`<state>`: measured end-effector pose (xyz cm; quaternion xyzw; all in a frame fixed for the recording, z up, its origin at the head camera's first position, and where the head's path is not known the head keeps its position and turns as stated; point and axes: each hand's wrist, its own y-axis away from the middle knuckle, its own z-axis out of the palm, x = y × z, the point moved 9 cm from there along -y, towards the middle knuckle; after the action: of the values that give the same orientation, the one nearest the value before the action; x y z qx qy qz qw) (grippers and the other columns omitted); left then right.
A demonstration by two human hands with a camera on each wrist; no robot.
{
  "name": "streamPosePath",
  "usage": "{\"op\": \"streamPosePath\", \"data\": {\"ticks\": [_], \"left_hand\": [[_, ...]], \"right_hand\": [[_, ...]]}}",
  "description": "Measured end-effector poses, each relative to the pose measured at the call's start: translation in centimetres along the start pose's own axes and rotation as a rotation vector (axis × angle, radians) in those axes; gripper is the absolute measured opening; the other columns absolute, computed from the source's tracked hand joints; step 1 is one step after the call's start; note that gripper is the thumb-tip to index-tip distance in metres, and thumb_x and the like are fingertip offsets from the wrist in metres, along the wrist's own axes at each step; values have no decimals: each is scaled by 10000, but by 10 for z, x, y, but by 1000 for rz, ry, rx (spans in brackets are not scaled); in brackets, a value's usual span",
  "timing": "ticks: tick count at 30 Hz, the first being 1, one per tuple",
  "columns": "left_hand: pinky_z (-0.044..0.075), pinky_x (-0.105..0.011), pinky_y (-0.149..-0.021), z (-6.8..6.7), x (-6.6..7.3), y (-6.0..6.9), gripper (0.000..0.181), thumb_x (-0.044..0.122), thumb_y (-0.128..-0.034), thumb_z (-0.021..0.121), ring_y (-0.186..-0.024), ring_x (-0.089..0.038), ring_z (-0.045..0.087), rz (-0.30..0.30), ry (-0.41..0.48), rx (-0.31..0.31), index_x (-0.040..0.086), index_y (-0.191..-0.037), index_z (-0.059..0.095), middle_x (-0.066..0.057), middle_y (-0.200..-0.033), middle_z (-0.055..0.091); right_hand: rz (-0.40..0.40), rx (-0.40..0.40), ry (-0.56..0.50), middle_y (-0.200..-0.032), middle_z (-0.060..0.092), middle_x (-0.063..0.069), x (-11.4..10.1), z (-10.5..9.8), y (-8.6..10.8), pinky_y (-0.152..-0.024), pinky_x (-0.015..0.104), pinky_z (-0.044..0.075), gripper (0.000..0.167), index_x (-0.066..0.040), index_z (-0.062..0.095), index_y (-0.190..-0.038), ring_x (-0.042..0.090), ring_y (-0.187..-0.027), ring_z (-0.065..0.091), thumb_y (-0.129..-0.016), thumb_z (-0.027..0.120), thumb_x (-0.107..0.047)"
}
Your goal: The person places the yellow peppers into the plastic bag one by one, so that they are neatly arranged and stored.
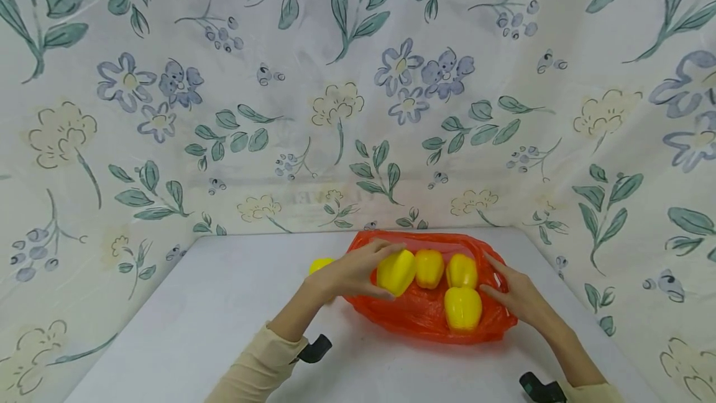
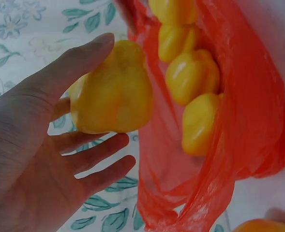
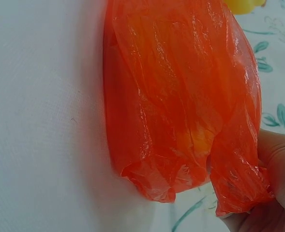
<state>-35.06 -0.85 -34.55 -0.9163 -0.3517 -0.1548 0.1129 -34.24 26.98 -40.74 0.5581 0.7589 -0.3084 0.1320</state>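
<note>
My left hand (image 1: 353, 270) holds a yellow bell pepper (image 1: 396, 273) over the left part of an open red plastic bag (image 1: 405, 316). In the left wrist view the thumb lies along the top of this pepper (image 2: 114, 92), fingers beneath and behind it. Inside the bag sit several more yellow peppers, among them a front one (image 1: 463, 310) and a back one (image 1: 429, 268). At the bag's right side, my right hand (image 1: 517, 294) grips its rim. The right wrist view shows bunched red plastic (image 3: 239, 181) between thumb and fingers (image 3: 236, 221).
Another yellow pepper (image 1: 321, 264) lies on the white table (image 1: 224, 303) left of the bag, partly hidden by my left hand. A flower-printed cloth (image 1: 335, 111) hangs behind the table and along both sides. Black wrist cameras (image 1: 316, 349) sit on both forearms.
</note>
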Motion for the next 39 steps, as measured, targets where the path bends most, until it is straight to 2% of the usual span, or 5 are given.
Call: {"op": "streamPosePath", "data": {"ticks": [10, 15, 24, 30, 39], "left_hand": [[496, -343, -1035, 22, 8, -16, 893, 484, -814, 759, -1262, -157, 494, 34, -51, -40, 293, -1542, 279, 17, -1469, 418], [500, -347, -1029, 33, 3, -21, 913, 530, -806, 746, -1262, -165, 493, -2, -79, -60, 301, -1549, 267, 6, -1476, 410], [519, -403, -1008, 53, -7, -30, 886, 519, -795, 758, -1296, -203, 475, -89, -57, -117, 382, -1528, 278, -5, -1491, 415], [516, -394, -1014, 68, -7, -37, 874, 530, -792, 755, -1278, -185, 480, -97, -53, -124, 378, -1521, 297, -3, -1486, 422], [517, -440, -1009, 81, -6, -42, 868, 536, -780, 761, -1300, -186, 463, -122, -15, -121, 386, -1511, 316, -3, -1514, 407]], "right_hand": [[-7, 13, 16, -1360, 539, 307, -3, -2, 0, -784, 405, 603, 710, 0, 384, -1477, 460, -1164, 581, -887, 722, -204], [-9, 10, 15, -1359, 536, 310, -2, -1, -1, -784, 403, 603, 705, 9, 384, -1475, 449, -1146, 588, -887, 720, -191], [-7, 2, 9, -1366, 532, 306, -1, 0, -1, -804, 425, 597, 712, 13, 371, -1480, 446, -1154, 581, -891, 714, -190], [-2, -6, 5, -1355, 540, 304, 0, 0, 0, -775, 391, 606, 715, 11, 365, -1484, 433, -1134, 591, -888, 713, -174], [-15, 11, 13, -1348, 548, 303, -2, -1, 1, -767, 390, 607, 707, 9, 376, -1480, 436, -1124, 597, -889, 716, -180]]}}
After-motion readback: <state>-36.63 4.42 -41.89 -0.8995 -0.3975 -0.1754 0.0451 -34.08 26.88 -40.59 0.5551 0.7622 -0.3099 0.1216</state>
